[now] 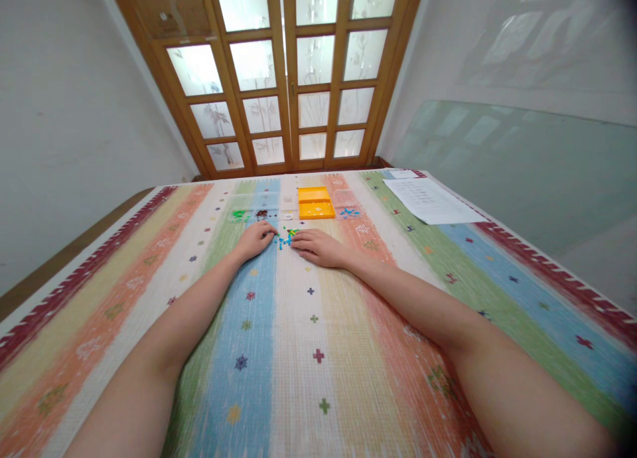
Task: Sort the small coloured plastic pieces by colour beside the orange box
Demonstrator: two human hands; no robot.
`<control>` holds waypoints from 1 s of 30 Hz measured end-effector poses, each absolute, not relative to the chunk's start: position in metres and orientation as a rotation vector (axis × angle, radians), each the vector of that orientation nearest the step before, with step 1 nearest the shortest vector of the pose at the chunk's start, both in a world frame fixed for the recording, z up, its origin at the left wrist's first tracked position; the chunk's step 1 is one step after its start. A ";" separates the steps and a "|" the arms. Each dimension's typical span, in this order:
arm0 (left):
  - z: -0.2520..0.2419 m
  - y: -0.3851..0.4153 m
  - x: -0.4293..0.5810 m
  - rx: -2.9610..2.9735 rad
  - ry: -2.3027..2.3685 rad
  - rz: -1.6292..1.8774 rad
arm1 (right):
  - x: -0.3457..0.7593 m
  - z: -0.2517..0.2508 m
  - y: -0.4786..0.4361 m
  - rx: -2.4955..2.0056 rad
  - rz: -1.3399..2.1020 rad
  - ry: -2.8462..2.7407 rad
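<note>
A small loose pile of tiny pieces (283, 239), mostly blue with some green, yellow and dark ones, lies on the striped tablecloth between my hands. At its left edge rests my left hand (256, 239), fingers bent and drawn together; whatever is at the fingertips is too small to make out. My right hand (321, 247) lies low over the pile's right side, fingers stretched out and covering part of it. Just beyond the hands are clear trays holding green pieces (240, 216), dark brown pieces (263, 214) and blue pieces (350, 212). Among them stands an open orange box (316, 210) with pale bits inside.
Printed paper sheets (428, 201) lie at the table's far right. The striped tablecloth (298, 365) spreads over the table. Wooden doors with glass panes (291, 86) stand behind the far edge, and a pale glass panel (517, 159) leans along the right wall.
</note>
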State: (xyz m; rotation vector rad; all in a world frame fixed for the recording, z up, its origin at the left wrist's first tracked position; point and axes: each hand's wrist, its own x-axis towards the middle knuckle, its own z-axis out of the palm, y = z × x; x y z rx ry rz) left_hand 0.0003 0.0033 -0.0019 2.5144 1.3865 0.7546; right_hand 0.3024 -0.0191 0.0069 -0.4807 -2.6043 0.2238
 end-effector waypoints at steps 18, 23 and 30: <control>-0.002 0.003 0.000 2.524 1.364 0.761 | 0.303 0.004 -0.017 -0.505 0.207 -2.646; -0.002 0.003 0.000 2.528 1.367 0.767 | 0.303 0.004 -0.016 -0.503 0.220 -2.645; -0.002 0.002 0.000 2.531 1.384 0.769 | 0.303 0.004 -0.016 -0.491 0.223 -2.629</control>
